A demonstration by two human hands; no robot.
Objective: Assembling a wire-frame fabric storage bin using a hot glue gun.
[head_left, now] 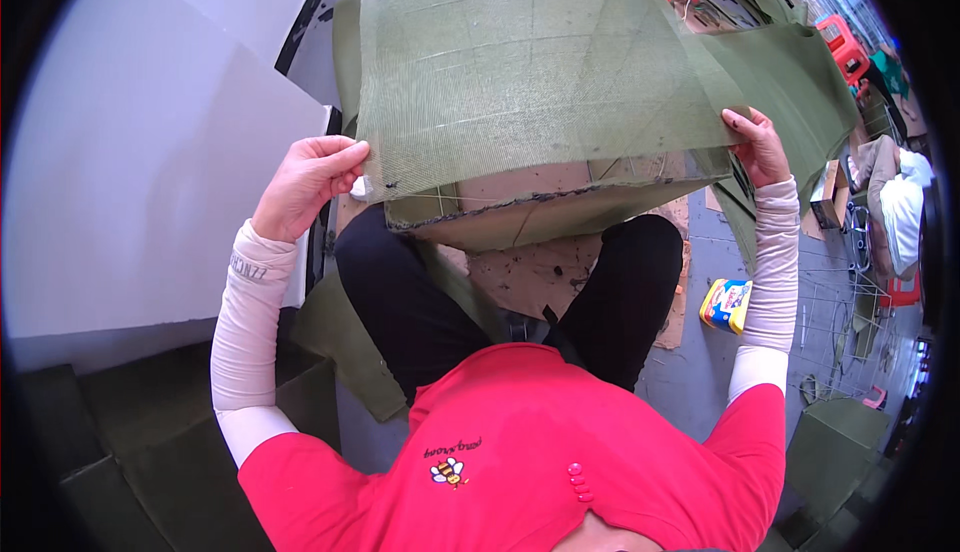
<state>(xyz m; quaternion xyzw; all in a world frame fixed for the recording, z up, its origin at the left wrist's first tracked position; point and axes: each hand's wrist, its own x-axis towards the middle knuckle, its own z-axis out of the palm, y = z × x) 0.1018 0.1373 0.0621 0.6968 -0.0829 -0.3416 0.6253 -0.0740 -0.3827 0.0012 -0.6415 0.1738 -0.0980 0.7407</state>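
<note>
A sheer green mesh sheet (pixel 540 62) spreads between my hands, over a green box-shaped frame. My left hand (pixel 308 180) pinches the sheet's near left corner between thumb and fingers. At the near right corner, my right hand (pixel 760 147) grips the mesh the same way. Beneath it stands the fabric-covered frame (pixel 600 204), its dark, ragged near edge just in front of my knees. Thin wires and brown cardboard show through the mesh and below its near edge. Whether the sheet's far side rests on the frame is hard to tell.
A large white panel or box (pixel 190 212) fills the left side. Green fabric (pixel 785 102) lies at the far right, near a red stool (pixel 843 49). A yellow and blue tub (pixel 726 305) stands by my right forearm. Wire frames (pixel 835 312) lie on the floor at right.
</note>
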